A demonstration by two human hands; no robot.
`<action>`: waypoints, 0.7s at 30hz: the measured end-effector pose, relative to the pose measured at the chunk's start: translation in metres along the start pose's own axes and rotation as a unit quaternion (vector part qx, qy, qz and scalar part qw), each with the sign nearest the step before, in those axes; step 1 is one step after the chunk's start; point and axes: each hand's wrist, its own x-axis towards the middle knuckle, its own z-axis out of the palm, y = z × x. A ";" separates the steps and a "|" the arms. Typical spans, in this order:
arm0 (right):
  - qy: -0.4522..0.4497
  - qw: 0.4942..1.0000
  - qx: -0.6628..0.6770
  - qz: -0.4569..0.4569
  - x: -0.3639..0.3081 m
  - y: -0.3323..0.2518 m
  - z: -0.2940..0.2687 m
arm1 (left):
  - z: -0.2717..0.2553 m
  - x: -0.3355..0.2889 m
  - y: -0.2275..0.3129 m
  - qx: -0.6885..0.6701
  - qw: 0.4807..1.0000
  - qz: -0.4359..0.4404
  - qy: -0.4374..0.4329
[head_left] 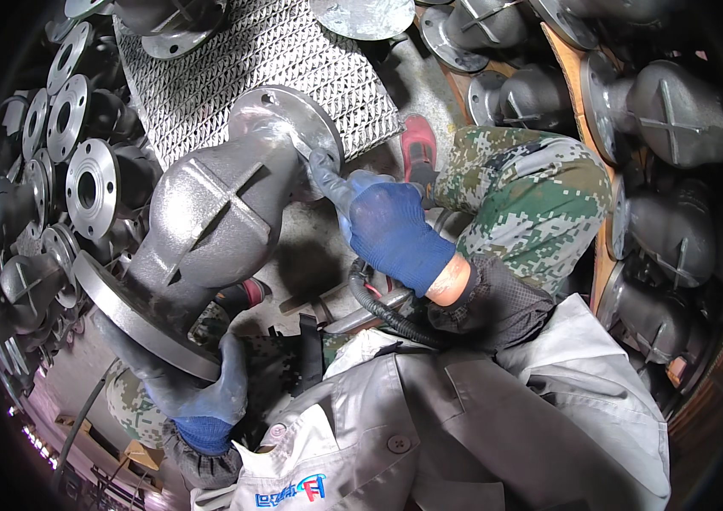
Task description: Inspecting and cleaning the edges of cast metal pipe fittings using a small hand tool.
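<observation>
A grey cast-metal valve body with a raised cross rib and a round flange at each end lies tilted in front of me. My left hand, in a blue and grey coated glove, is closed around the rim of its lower flange, thumb on the near side and fingers underneath. At the upper flange, my gloved right hand has its index finger against the back of the flange and the neck. The other fingers are curled, and whatever they hold is hidden. A bright narrow streak shows by that fingertip.
Beyond the valve body stands a metal mesh surface with another casting on it. More flanged castings are stacked at left, others at right beside wooden boards. A dark hose runs below my right wrist.
</observation>
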 end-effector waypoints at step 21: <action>0.004 0.966 0.258 0.014 0.018 0.012 -0.035 | -0.001 0.004 0.003 -0.010 0.999 -0.021 -0.036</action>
